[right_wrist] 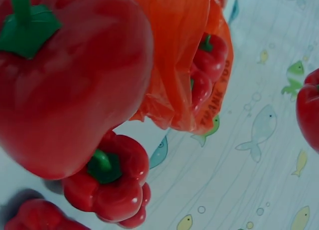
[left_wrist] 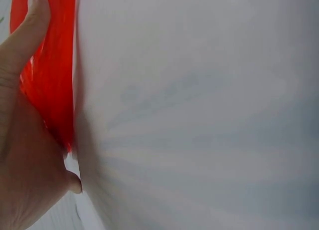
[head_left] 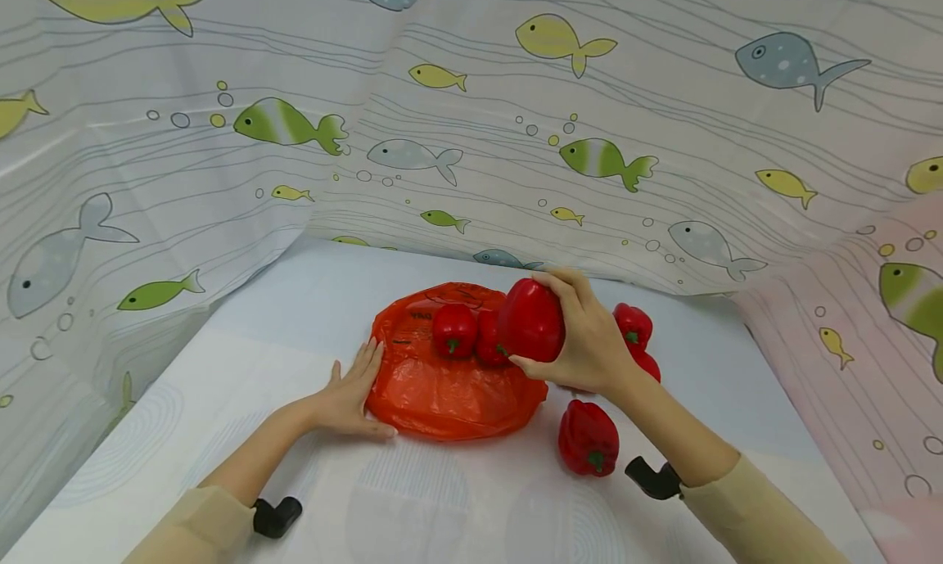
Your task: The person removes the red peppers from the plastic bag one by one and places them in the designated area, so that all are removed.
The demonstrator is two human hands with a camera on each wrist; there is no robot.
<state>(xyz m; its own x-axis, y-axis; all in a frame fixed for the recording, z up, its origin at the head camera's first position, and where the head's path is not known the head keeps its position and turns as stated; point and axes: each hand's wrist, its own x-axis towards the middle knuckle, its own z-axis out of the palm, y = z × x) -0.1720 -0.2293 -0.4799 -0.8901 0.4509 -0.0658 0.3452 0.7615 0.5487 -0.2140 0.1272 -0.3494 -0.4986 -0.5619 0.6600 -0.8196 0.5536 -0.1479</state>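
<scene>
An orange-red plastic bag [head_left: 435, 400] lies on the table, with a red pepper [head_left: 454, 328] and another one [head_left: 489, 339] on or in it. My left hand [head_left: 352, 396] rests at the bag's left edge with fingers spread; in the left wrist view the hand [left_wrist: 25, 140] touches the bag [left_wrist: 55, 75]. My right hand [head_left: 589, 335] holds a large red pepper [head_left: 530, 322] over the bag's right side. The held pepper [right_wrist: 79, 80] looks large in the right wrist view, near the bag [right_wrist: 169, 50]. That view does not show the right hand clearly.
One red pepper [head_left: 588, 438] lies right of the bag, nearer the front. Further red peppers [head_left: 633, 325] lie behind the right hand, partly hidden by it. A fish-patterned curtain [head_left: 471, 122] stands behind the white table [head_left: 309, 302] and along its sides.
</scene>
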